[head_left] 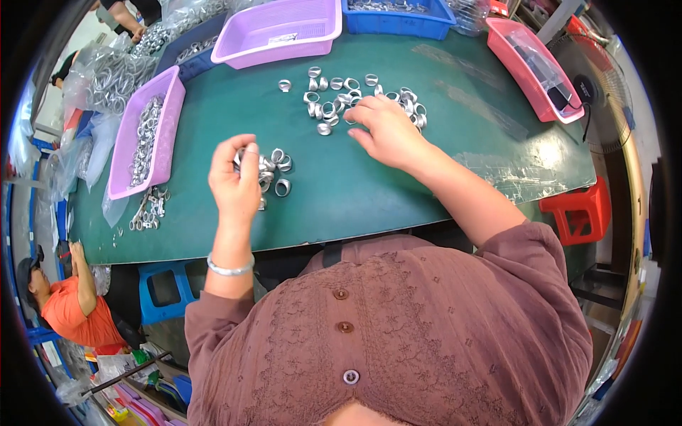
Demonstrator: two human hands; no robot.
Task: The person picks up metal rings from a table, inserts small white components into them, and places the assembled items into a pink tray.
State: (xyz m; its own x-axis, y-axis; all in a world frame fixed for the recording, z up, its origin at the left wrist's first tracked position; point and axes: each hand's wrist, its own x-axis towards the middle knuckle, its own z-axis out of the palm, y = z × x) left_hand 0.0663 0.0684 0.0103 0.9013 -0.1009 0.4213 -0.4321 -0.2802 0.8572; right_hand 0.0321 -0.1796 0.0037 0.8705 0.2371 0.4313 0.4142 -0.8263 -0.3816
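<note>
From the head view, I see a dark green, smooth-topped table (334, 209) spreading under both hands, its surface scuffed pale to the right of the right fingers. The left hand (236, 181) is half curled, thumb and fingers narrowly apart; polished silver metal rings (283, 187) show in that gap and cluster just right of it, but I cannot tell whether any is pinched. The right hand (392, 129) reaches over a larger scatter of silver metal rings (328, 110), lying around its fingertips on both sides. Its thumb stands away from the index finger; whether the tips grip a ring, I cannot tell.

Left of the left fingers stands a long lilac plastic basket (164, 156) with rings inside, and nearer the table's edge lie small silver metal pieces (149, 211). Beyond them bulge clear plastic bags (117, 82) of rings. Past the right fingers, at the far side, sit a wide lilac plastic basket (284, 52) and a blue plastic tray (426, 20); farther right is a pink plastic basket (506, 60). Well off behind the left hand, a person in an orange shirt (79, 316) sits near a blue plastic stool (165, 295); a red plastic stool (584, 213) stands far right of the right fingers.
</note>
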